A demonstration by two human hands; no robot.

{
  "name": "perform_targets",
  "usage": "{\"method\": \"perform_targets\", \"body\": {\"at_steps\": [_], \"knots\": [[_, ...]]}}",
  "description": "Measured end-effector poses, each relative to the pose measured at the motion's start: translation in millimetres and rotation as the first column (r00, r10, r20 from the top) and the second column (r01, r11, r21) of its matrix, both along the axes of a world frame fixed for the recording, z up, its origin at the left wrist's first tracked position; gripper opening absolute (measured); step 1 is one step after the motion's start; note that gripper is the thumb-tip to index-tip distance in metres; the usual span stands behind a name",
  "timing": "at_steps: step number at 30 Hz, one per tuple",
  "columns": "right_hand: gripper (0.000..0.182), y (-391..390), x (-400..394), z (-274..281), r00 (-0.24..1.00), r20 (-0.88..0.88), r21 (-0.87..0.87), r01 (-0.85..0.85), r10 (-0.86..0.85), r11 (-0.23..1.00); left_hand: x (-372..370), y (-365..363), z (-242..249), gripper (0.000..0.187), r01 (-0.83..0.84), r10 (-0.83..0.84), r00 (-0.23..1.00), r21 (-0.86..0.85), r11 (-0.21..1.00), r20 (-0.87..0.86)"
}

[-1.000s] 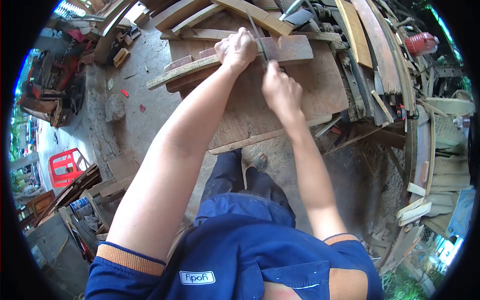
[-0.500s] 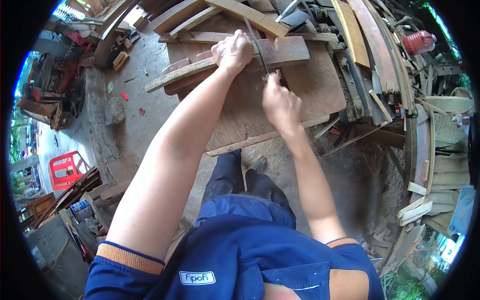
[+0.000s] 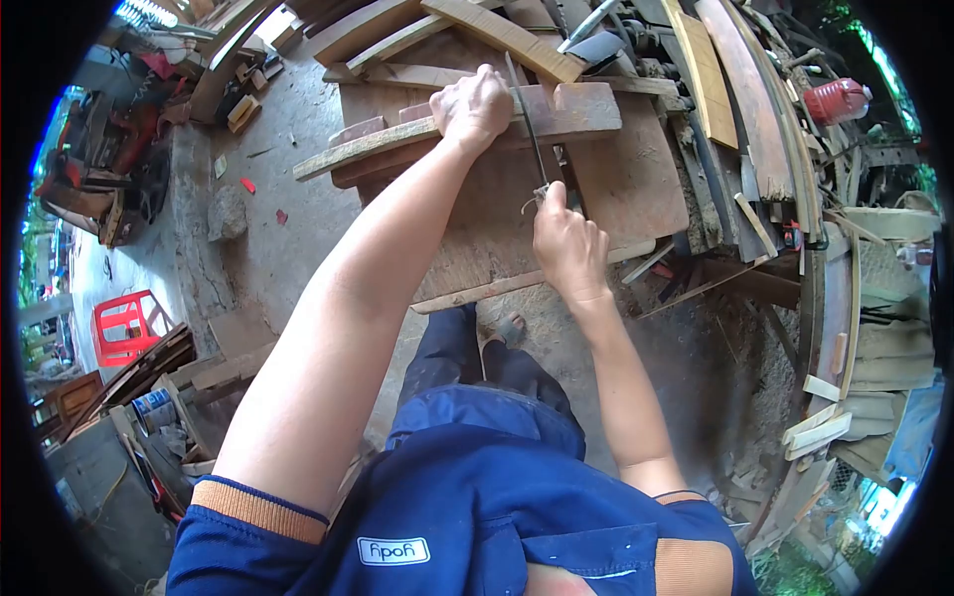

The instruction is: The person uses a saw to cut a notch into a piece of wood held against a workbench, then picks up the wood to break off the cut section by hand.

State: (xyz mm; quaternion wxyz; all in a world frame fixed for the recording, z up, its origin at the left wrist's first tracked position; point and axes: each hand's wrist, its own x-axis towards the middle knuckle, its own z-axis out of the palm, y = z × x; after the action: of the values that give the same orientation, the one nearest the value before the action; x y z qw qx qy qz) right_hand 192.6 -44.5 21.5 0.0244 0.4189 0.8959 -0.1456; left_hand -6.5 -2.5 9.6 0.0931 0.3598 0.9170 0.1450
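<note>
My right hand is closed round the handle of a handsaw. Its narrow dark blade is seen nearly edge-on and points away from me, lying across the wooden pieces on the bench. Just left of the blade, my left hand is wrapped over a long pale wooden strip, which rests along a reddish-brown beam. Under them is a wide wooden board, the bench top. The saw's cutting edge and the fingers under my left hand are hidden.
Stacked timber leans along the right, near a red plastic jug. More planks lie across the bench's far side. A red plastic chair and a stone lump stand on the floor at left.
My right hand has drawn the saw back toward me, so its handle end is now farther from the wood. My left hand stays on the strip; the whole view has shifted slightly.
</note>
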Motion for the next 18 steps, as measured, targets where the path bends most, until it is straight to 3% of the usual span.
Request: {"method": "perform_targets", "body": {"at_steps": [4,7,14,18], "knots": [[0.015,39,-41,-11,0.981,-0.189,0.116,-0.019,0.041,0.993,4,-1,-2,0.040,0.006,-0.005,1.000,0.052,0.999,-0.016],[0.017,50,-61,-13,0.980,-0.198,0.083,-0.007,0.024,0.997,5,1,2,0.041,-0.003,0.003,1.000,0.000,1.000,-0.009],[0.014,-2,1,-8,0.998,-0.059,0.027,-0.037,0.039,0.999,1,-3,-3,0.039,-0.015,0.015,1.000,0.016,1.000,-0.023],[0.012,9,-11,-12,0.992,-0.108,0.101,-0.051,0.062,0.994,-4,12,1,0.042,-0.038,0.038,0.999,0.023,0.999,-0.022]]}}
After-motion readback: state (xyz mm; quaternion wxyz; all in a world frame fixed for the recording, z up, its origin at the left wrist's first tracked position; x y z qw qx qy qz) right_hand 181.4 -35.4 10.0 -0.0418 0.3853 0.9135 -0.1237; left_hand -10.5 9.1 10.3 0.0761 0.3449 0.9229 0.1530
